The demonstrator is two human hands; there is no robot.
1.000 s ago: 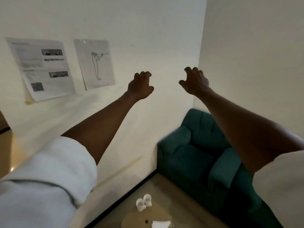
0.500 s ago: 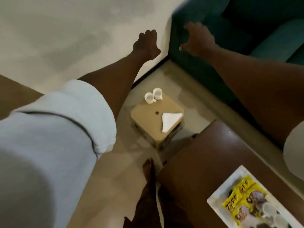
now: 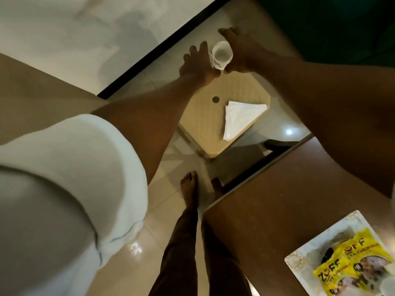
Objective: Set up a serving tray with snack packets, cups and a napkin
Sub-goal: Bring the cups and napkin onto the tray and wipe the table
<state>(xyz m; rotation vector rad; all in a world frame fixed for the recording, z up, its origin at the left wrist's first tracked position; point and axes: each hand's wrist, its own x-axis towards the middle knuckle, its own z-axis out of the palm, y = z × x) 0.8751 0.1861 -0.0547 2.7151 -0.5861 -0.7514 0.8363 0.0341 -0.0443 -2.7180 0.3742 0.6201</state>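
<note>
Both hands meet at twelve o'clock over the beige plastic stool (image 3: 205,129): the right hand (image 3: 241,52) grips the upright white cup (image 3: 222,54), while the left hand (image 3: 196,63) is half-curled beside it; its grip is unclear. The patterned tray (image 3: 299,261) lies at five o'clock.

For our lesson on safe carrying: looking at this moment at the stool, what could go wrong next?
1. Both hands, left hand and right hand, close on the cups at the stool's far corner; a loose grip could knock one to the floor.
2. The napkin overhangs the stool's edge; a brushing arm might sweep it off.
3. The tray sits near the brown table's edge.
</note>
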